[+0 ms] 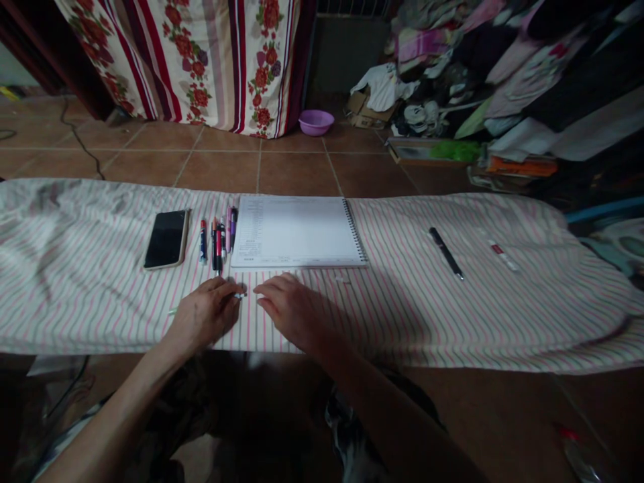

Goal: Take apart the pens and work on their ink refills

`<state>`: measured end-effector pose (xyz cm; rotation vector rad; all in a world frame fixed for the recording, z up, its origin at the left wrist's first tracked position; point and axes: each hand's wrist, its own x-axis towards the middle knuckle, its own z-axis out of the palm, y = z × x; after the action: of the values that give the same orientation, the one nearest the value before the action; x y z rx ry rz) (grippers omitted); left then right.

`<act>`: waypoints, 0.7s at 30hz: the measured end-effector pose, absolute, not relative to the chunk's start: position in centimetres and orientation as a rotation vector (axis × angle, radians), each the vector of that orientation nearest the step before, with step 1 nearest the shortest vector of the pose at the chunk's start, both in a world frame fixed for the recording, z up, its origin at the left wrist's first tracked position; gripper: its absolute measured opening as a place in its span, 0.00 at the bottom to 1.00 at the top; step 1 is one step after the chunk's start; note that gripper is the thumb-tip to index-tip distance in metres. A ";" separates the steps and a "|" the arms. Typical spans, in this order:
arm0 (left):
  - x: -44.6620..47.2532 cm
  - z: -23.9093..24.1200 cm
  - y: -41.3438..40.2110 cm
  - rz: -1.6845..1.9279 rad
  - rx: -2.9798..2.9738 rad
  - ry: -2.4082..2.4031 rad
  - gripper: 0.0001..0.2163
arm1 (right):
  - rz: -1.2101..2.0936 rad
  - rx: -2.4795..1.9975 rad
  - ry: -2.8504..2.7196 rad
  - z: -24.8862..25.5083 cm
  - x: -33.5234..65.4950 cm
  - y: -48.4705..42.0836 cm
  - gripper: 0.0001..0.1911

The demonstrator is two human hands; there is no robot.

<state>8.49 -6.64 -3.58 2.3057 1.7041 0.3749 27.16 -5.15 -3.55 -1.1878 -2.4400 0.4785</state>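
My left hand [208,310] is closed around a slim pen [239,295]. Its pale tip pokes out past the fingertips, and a greenish end shows on the other side of the hand; the middle is hidden. Just right of that tip is my right hand [286,305], thumb and fingers slightly apart with nothing seen between them. Beyond both hands lies an open spiral notebook [306,231] with a mostly blank page. Several pens [218,245] lie side by side along its left edge. A small whitish piece [342,280] rests on the cloth near the notebook's lower right.
A striped cloth [392,308] covers the long low surface. On it are a phone [166,239] at left, a black pen [446,253] and a white stick-shaped item with a red label [502,255] at right. Behind stand a purple basin [316,122] and heaped clothes [453,60].
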 end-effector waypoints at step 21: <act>8.9 -3.4 -6.8 0.416 2.175 1.656 0.12 | 0.278 -1.133 -2.506 -4.6 25.4 -5.2 0.07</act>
<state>8.85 -6.79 -3.44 2.1749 1.6557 0.4158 25.40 -5.20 -4.57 -1.1329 -2.5058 0.2780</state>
